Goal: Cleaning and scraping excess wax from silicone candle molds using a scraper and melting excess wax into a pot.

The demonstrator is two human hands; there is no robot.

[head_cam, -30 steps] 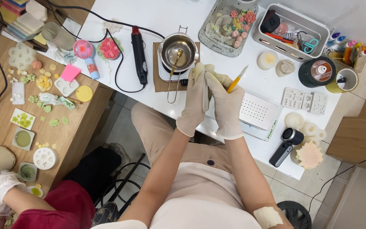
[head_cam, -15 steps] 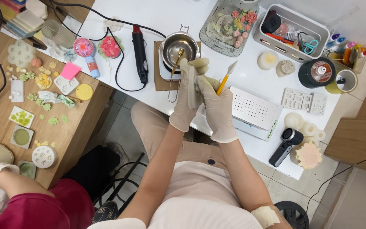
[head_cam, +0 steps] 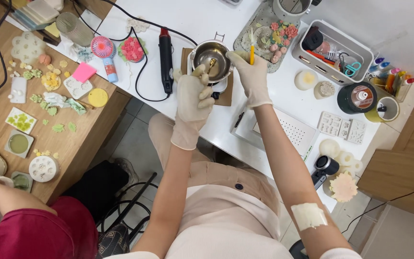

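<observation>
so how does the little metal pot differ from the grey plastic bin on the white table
The metal pot is round and shiny steel; the grey bin is rectangular, matte plastic. The pot sits right between the gloved left hand and right hand; the bin stands untouched further right. The pot looks nearly empty, while the bin is crowded with tools, scissors among them. Both are open-topped and stand on the white table.

Pot (head_cam: 211, 53) hemmed — heat gun (head_cam: 166, 52) left; tray (head_cam: 269, 36) right
</observation>
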